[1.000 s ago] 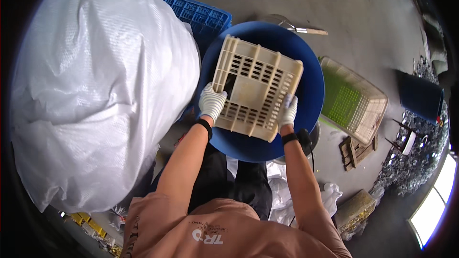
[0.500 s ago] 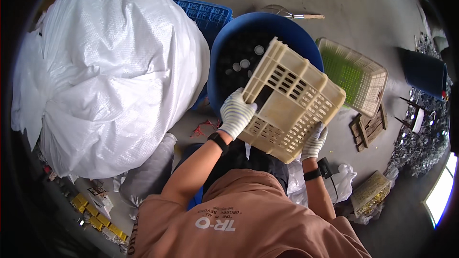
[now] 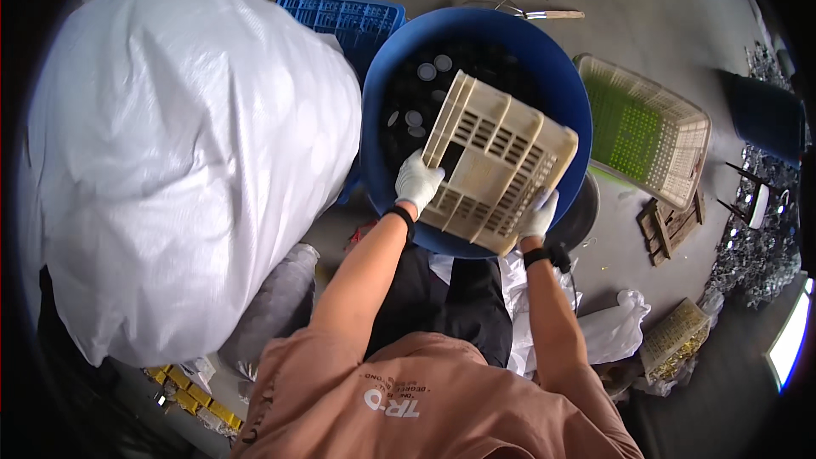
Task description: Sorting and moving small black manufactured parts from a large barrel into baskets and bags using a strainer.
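Observation:
A beige slotted plastic basket (image 3: 489, 177) is tilted over the mouth of a large round blue tub (image 3: 393, 49), its slotted outside toward me. My left hand (image 3: 418, 181), in a pale knit glove, is closed on the basket's left edge. On the opposite lower corner, my gloved right hand (image 3: 539, 214) grips the basket, its fingers partly hidden. Dark contents fill the tub, with several small white-grey round discs (image 3: 427, 71) on top. The basket's inside is turned away from me, so what it holds cannot be seen.
A bulging white woven sack (image 3: 187, 153) stands at the left. Behind it is a blue crate (image 3: 344, 17). A cream and green basket (image 3: 680, 144) lies right of the tub, near wooden boards (image 3: 667, 228). A wood-handled wire strainer (image 3: 552, 14) lies beyond; shiny metal pieces (image 3: 756, 255) are heaped far right.
Both hands have carried the basket slightly forward and away from me, farther over the tub. More discs now show at the basket's left. My view has also shifted.

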